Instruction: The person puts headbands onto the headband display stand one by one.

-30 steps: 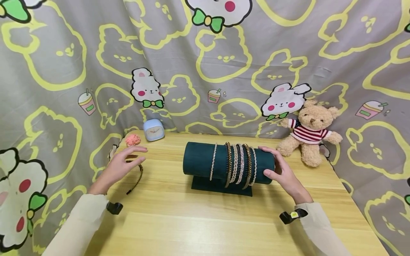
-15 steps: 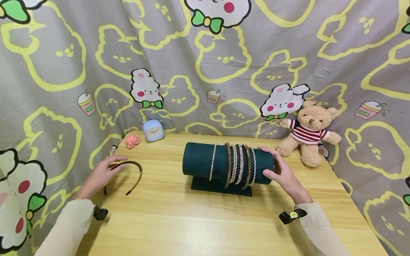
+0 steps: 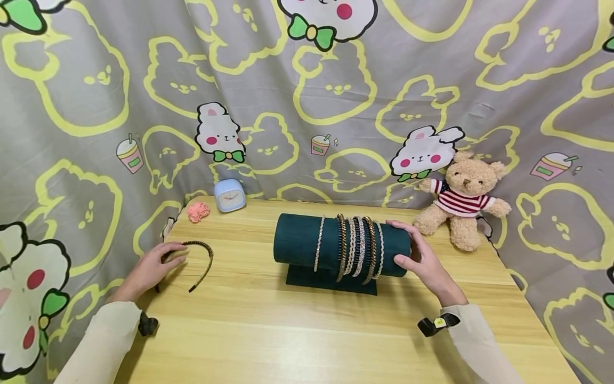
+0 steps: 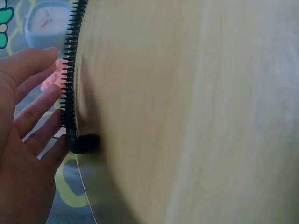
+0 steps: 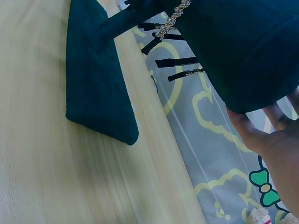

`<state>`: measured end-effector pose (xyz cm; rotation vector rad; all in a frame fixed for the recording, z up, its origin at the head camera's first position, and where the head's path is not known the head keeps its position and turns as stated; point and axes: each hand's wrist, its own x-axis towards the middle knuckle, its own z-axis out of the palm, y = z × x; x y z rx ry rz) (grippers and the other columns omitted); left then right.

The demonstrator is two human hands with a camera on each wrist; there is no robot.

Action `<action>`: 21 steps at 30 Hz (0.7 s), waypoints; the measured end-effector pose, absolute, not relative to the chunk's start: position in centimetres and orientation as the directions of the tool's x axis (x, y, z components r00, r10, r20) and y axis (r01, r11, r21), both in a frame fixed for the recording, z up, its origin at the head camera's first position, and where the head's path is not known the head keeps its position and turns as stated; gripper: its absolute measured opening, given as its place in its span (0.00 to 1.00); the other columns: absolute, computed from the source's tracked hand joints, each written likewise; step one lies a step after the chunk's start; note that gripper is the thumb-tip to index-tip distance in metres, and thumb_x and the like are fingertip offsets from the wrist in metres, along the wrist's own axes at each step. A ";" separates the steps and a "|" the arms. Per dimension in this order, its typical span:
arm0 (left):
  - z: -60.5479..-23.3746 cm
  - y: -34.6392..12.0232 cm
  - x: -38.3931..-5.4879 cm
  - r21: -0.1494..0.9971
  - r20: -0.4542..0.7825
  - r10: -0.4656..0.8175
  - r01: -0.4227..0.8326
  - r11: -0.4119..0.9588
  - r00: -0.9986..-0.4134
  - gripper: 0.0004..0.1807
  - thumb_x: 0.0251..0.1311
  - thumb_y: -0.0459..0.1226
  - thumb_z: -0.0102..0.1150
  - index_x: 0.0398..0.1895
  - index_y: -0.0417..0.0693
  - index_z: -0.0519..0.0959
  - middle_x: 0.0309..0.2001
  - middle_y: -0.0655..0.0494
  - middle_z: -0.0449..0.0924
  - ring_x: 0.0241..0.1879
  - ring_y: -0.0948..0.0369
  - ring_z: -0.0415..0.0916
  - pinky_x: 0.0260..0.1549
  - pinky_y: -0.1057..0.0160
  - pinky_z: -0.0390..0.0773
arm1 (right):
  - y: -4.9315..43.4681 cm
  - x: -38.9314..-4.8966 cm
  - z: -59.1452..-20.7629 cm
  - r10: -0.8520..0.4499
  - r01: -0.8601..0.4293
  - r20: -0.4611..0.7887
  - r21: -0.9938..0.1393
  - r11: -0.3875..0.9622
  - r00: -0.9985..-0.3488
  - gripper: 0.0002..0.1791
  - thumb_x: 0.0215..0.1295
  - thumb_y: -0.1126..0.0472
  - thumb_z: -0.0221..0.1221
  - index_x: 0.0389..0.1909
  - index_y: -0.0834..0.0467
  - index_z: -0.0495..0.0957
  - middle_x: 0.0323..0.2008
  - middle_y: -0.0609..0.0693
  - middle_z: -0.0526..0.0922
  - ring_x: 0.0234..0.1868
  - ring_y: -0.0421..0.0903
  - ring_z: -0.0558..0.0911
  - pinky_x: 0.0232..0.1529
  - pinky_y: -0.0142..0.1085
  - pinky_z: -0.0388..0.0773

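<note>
A dark brown and gold headband (image 3: 207,266) with comb teeth stands on the table at the left. My left hand (image 3: 149,268) is around its left part, thumb and fingers spread. In the left wrist view, the fairly straight fingers of the left hand (image 4: 32,112) lie beside the toothed inner side of the headband (image 4: 70,70). On the right, a dark green headband stand (image 3: 299,240) carries several beaded and braided headbands (image 3: 361,246). My right hand (image 3: 424,261) grips the right end of its roll, thumb in front; the other fingers are partly hidden behind.
A blue clock (image 3: 229,196) and a pink ruffled ball (image 3: 198,212) stand at the table's back left. A teddy bear (image 3: 465,197) in a striped shirt sits at the back right. Patterned curtain (image 3: 268,80) surrounds the wooden table (image 3: 268,336).
My left hand has moved left and down to the loose headband, and the thumb now shows apart from the fingers. The right hand and the stand have stayed in place.
</note>
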<state>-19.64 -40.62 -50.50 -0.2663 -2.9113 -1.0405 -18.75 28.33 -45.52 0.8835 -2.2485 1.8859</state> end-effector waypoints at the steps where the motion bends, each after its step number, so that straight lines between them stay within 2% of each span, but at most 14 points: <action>1: -50.5 -40.7 -19.6 0.631 0.085 0.145 0.166 0.758 -0.986 0.24 0.79 0.42 0.64 0.70 0.38 0.80 0.74 0.30 0.71 0.74 0.28 0.63 0.68 0.25 0.64 | 28.3 -18.8 -45.5 -0.377 -0.470 0.411 -0.880 0.076 -0.830 0.39 0.74 0.78 0.55 0.84 0.61 0.58 0.85 0.53 0.62 0.79 0.40 0.68 0.72 0.26 0.68; 5: -50.6 -40.8 -19.6 0.632 0.076 0.131 0.149 0.761 -0.988 0.23 0.80 0.42 0.63 0.70 0.39 0.80 0.74 0.31 0.72 0.73 0.30 0.66 0.66 0.27 0.68 | 28.4 -18.8 -45.6 -0.380 -0.467 0.407 -0.881 0.077 -0.831 0.39 0.74 0.78 0.54 0.84 0.61 0.58 0.85 0.54 0.61 0.79 0.40 0.68 0.72 0.26 0.69; 7: -50.5 -40.7 -19.6 0.619 0.082 0.122 0.147 0.772 -0.989 0.22 0.80 0.43 0.63 0.69 0.41 0.81 0.72 0.34 0.75 0.69 0.33 0.72 0.63 0.35 0.74 | 28.4 -18.8 -45.5 -0.380 -0.466 0.405 -0.881 0.080 -0.832 0.39 0.74 0.78 0.54 0.84 0.61 0.58 0.85 0.54 0.61 0.79 0.40 0.68 0.72 0.26 0.69; 9: -50.5 -40.7 -19.6 0.603 0.092 0.115 0.148 0.784 -0.989 0.21 0.80 0.43 0.63 0.68 0.42 0.82 0.69 0.36 0.78 0.63 0.38 0.77 0.57 0.47 0.78 | 28.3 -18.8 -45.5 -0.377 -0.463 0.402 -0.882 0.084 -0.834 0.39 0.74 0.78 0.54 0.84 0.61 0.58 0.85 0.54 0.61 0.79 0.40 0.68 0.72 0.26 0.69; 12: -50.6 -40.6 -19.6 0.597 0.106 0.113 0.154 0.788 -0.988 0.20 0.80 0.43 0.62 0.67 0.43 0.83 0.64 0.38 0.81 0.55 0.45 0.82 0.47 0.62 0.79 | 28.3 -18.7 -45.4 -0.377 -0.463 0.401 -0.882 0.088 -0.835 0.39 0.74 0.78 0.54 0.84 0.61 0.58 0.85 0.55 0.61 0.79 0.40 0.68 0.71 0.26 0.69; 14: -50.7 -40.5 -19.7 0.595 0.119 0.117 0.165 0.787 -0.986 0.19 0.80 0.41 0.63 0.66 0.43 0.84 0.63 0.39 0.82 0.52 0.48 0.82 0.44 0.66 0.78 | 28.3 -18.7 -45.4 -0.376 -0.462 0.400 -0.882 0.088 -0.836 0.39 0.74 0.78 0.55 0.84 0.61 0.58 0.85 0.55 0.61 0.79 0.40 0.68 0.71 0.26 0.69; 17: -50.8 -40.3 -19.7 0.565 0.143 0.130 0.189 0.803 -0.981 0.17 0.78 0.40 0.65 0.63 0.42 0.86 0.64 0.38 0.80 0.51 0.46 0.83 0.46 0.59 0.81 | 28.3 -18.7 -45.4 -0.376 -0.458 0.397 -0.885 0.086 -0.837 0.39 0.74 0.78 0.55 0.84 0.61 0.58 0.85 0.53 0.61 0.79 0.40 0.68 0.72 0.26 0.69; 21: -50.8 -40.0 -19.6 0.534 0.131 0.147 0.195 0.823 -0.980 0.19 0.78 0.42 0.65 0.63 0.40 0.86 0.69 0.33 0.76 0.59 0.35 0.80 0.54 0.38 0.81 | 28.3 -18.7 -45.4 -0.377 -0.456 0.395 -0.886 0.085 -0.838 0.39 0.74 0.77 0.55 0.84 0.61 0.58 0.85 0.53 0.61 0.79 0.40 0.68 0.72 0.26 0.69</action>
